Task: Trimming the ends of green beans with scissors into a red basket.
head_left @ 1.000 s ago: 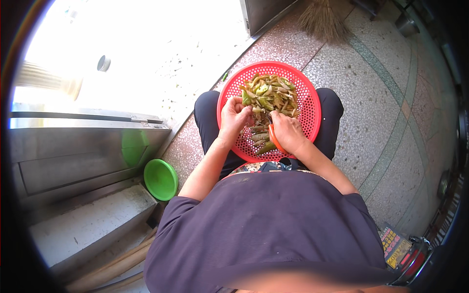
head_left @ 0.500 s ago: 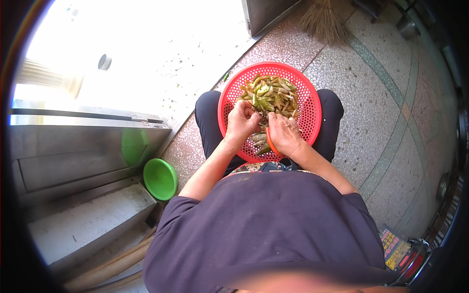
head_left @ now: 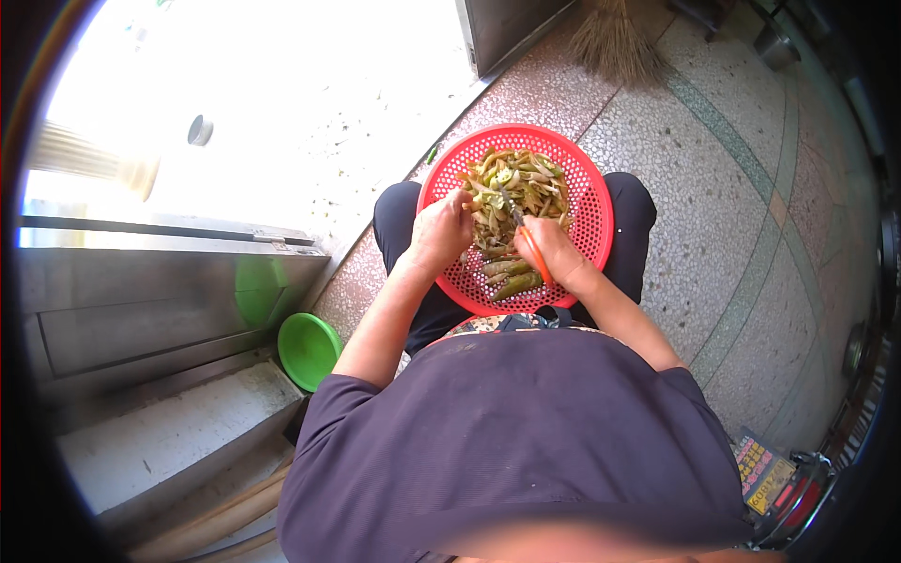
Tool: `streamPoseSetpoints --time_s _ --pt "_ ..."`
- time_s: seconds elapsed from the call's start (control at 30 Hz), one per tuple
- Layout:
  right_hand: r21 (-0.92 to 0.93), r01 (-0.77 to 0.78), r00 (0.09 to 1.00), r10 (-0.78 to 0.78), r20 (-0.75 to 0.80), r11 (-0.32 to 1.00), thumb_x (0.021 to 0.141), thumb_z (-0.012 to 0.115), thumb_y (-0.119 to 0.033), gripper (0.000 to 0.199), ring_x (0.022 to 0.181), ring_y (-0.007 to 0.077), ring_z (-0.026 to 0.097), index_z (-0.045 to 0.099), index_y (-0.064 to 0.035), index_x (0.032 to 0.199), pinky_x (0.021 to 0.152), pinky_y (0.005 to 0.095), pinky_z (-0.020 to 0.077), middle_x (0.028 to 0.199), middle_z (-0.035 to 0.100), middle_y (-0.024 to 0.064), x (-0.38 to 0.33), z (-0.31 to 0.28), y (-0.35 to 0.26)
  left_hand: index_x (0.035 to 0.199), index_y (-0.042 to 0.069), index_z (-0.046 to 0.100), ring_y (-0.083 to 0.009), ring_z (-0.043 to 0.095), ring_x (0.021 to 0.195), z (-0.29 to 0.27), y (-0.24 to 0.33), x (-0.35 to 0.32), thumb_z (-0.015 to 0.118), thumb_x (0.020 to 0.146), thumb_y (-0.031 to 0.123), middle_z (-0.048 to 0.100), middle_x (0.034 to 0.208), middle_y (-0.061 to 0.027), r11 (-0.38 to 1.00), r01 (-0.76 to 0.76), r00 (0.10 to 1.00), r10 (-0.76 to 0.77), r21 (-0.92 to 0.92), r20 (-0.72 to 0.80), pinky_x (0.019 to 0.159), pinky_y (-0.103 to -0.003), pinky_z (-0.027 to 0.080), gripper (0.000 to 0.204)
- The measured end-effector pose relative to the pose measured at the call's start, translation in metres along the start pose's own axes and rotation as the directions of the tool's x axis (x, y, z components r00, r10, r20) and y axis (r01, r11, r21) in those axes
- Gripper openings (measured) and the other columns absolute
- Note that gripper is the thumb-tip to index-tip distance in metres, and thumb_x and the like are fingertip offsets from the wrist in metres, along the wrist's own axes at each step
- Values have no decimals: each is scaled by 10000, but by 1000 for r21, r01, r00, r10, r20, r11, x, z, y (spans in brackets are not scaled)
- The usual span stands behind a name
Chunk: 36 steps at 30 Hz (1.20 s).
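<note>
Shifted since the earlier frames: your hands have drawn slightly apart over the pile. Red basket (head_left: 593, 214) on your lap, under both hands. Green-brown vegetable pieces (head_left: 526, 183) heaped just beyond your fingers. Left hand (head_left: 441, 230) closed, pinching one piece. Right hand (head_left: 554, 251) gripping an orange-handled knife (head_left: 529, 246), blade toward the pile.

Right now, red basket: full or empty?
Partly full: green and tan vegetable pieces cover the far half of the red basket; bare mesh shows near the hands.
</note>
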State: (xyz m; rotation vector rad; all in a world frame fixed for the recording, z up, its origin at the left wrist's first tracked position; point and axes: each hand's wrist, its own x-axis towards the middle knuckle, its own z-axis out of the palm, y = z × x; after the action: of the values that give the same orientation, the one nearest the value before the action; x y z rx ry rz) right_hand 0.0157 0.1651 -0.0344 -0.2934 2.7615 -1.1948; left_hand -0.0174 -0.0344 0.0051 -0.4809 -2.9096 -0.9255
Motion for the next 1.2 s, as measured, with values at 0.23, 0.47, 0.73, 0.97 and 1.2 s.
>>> streamPoseSetpoints --time_s 0.23,0.47,0.73,0.97,1.2 --pt "279 -75 975 11 223 957 790 553 -148 181 589 348 602 551 31 813 593 417 492 684 595 211 -9 -26 -21 1050 27 549 -116 611 610 -1 -11 5 576 881 96 615 738 -55 671 383 913 -381 -635 147 559 -226 509 184" --pt "586 -436 782 -34 622 683 852 482 -125 266 486 144 548 401 12 1066 430 262 470 687 542 91 -12 -25 -28 1115 24 449 -153 622 600 -7 -17 6 579 885 71 630 788 -99 44 495 853 -214 -868 476 494 -220 476 269" --pt "549 -428 765 -35 643 718 843 499 -137 204 494 130 549 477 0 992 465 255 467 647 548 54 -5 -38 -40 1283 55 305 -98 462 491 -13 -20 4 577 878 70 550 704 -48 133 495 868 -51 -858 493 450 -202 351 488" --pt "560 -417 773 -45 633 717 859 509 -134 143 492 120 541 506 -19 945 456 254 452 592 531 38 -4 -37 -36 1372 104 273 -60 421 532 -13 -16 2 621 866 101 517 706 -19 183 425 901 11 -887 434 460 -182 306 614" --pt "447 -70 920 -115 374 892 847 565 -188 140 482 95 512 550 -51 867 430 251 427 591 521 23 -7 -24 -23 1437 104 149 -79 463 530 -16 -19 5 612 865 120 538 709 -35 216 458 883 1 -862 469 482 -195 356 736"
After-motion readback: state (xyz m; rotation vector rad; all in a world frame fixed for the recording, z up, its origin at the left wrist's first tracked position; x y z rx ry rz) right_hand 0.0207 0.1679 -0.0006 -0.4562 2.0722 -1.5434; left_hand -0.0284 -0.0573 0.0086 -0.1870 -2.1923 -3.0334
